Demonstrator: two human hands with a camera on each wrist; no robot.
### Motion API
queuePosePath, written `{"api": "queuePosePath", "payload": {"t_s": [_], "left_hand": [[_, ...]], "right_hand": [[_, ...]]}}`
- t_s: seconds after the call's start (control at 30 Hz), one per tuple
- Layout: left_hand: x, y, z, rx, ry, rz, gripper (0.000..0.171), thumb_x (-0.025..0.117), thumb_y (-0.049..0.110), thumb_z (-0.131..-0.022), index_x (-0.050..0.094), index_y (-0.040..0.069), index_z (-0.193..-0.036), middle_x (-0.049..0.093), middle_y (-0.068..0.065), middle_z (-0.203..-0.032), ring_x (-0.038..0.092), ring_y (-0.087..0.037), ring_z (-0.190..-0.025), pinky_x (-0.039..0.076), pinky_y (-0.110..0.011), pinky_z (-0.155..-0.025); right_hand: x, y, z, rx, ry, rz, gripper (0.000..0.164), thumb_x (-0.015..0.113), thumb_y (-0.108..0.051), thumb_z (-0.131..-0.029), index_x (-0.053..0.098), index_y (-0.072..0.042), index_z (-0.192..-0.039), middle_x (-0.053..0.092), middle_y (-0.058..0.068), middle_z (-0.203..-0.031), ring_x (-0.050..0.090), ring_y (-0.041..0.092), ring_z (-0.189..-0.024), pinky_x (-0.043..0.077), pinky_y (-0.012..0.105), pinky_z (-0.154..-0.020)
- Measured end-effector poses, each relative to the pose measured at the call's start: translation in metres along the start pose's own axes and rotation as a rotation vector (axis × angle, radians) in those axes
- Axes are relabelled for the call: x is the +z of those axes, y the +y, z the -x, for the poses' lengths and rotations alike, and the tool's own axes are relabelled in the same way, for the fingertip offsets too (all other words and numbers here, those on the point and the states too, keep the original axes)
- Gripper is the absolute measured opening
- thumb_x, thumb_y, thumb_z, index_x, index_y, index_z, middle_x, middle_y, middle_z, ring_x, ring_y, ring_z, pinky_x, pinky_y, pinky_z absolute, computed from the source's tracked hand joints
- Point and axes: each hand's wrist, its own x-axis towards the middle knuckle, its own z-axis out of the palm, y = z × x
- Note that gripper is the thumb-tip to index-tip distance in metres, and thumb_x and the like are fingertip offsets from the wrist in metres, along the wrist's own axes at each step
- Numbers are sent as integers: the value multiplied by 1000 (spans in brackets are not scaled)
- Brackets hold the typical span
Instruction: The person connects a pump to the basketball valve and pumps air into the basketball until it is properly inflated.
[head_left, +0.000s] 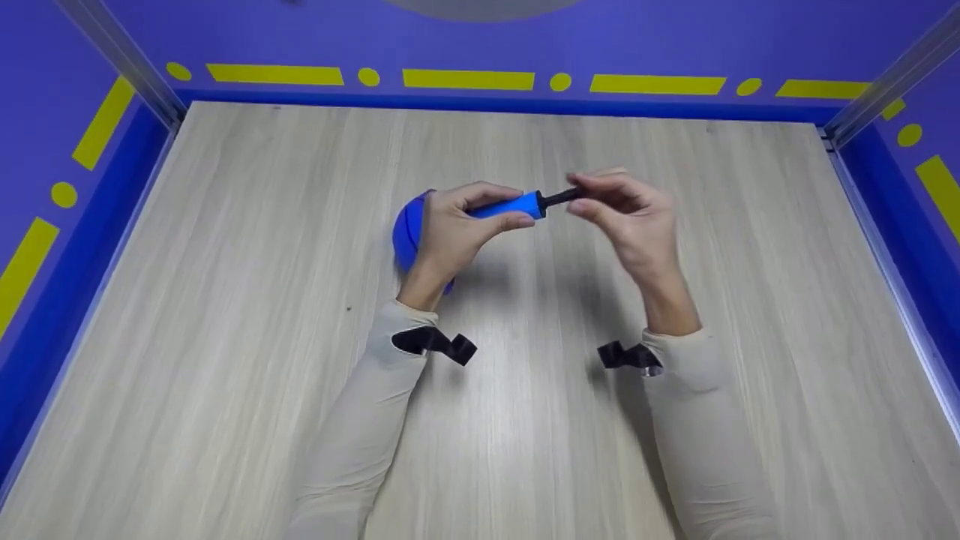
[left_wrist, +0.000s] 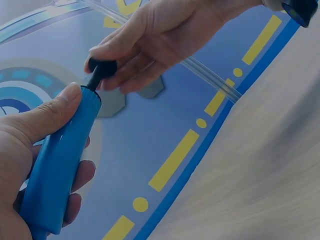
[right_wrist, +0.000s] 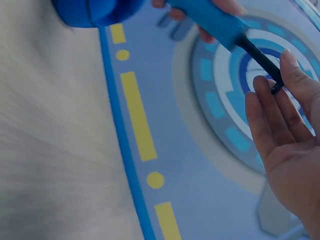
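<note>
A person's left grip (head_left: 456, 229) wraps a blue pump (head_left: 514, 206) above a pale bench (head_left: 225, 315) while the right grip (head_left: 634, 217) pinches the end of its black rod (head_left: 559, 198). The fingertip hold looks slight: a crooked pull could slip loose or strain the rod, and a sudden jerk could nudge the blue ball (head_left: 406, 231) partly hidden behind the left.

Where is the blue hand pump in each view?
Head: blue hand pump just above centre, in the left hand.
Left wrist: pump at left, slanting up from the bottom edge.
Right wrist: pump at upper right, cut by top edge.
Shared landmark: yellow dashes on the wall.
</note>
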Motion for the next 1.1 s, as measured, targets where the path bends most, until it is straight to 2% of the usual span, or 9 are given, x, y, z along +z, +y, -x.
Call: {"api": "queuePosePath", "payload": {"t_s": [0.2,0.5,0.6,0.73,0.83,0.93,1.1], "left_hand": [[0,0,0,-14,-9,-20,27,92,12,-85,83,1,-108,81,-5,-102,77,-19,-96,62,-38,-87],[-2,-7,-1,46,-35,-98,31,94,16,-83,83,3,-109,81,-4,-102,77,-16,-98,61,-35,-89],[-5,-8,0,53,-22,-110,31,94,16,-83,83,3,-109,81,-4,-103,77,-16,-98,61,-35,-88],[-11,-8,-1,52,-6,-106,30,94,13,-82,83,2,-108,81,-5,-102,77,-17,-97,61,-36,-87],[-11,-7,-2,43,-17,-89,29,94,13,-82,83,2,-107,81,-5,-102,77,-17,-97,62,-37,-87],[-10,-7,-2,35,-20,-82,28,94,13,-83,83,2,-107,81,-4,-102,77,-17,-96,62,-37,-86],[-8,-5,0,15,-3,-70,28,93,11,-83,83,2,-107,81,-4,-102,77,-18,-97,62,-37,-87]], "right_hand": [[11,2,2,16,-48,58,29,78,15,-88,74,11,-117,73,19,-114,73,26,-101,60,31,-87],[-4,-3,0,-20,-119,187,30,77,13,-91,76,7,-120,72,22,-112,73,26,-102,59,34,-91],[-16,-8,-1,-24,-63,172,28,77,14,-91,75,9,-118,73,22,-113,73,25,-100,59,32,-89],[-37,-17,-3,-8,73,63,26,76,19,-88,74,15,-113,75,23,-112,74,25,-97,59,28,-86],[-48,-22,-3,4,130,1,26,77,20,-87,73,17,-112,76,23,-111,75,26,-100,59,29,-88],[-50,-23,-4,4,142,-2,26,77,21,-87,73,17,-112,76,23,-111,75,26,-101,59,29,-89],[-38,-19,-5,-3,112,-2,25,77,21,-87,73,17,-111,76,23,-111,75,26,-99,60,29,-87]]}}
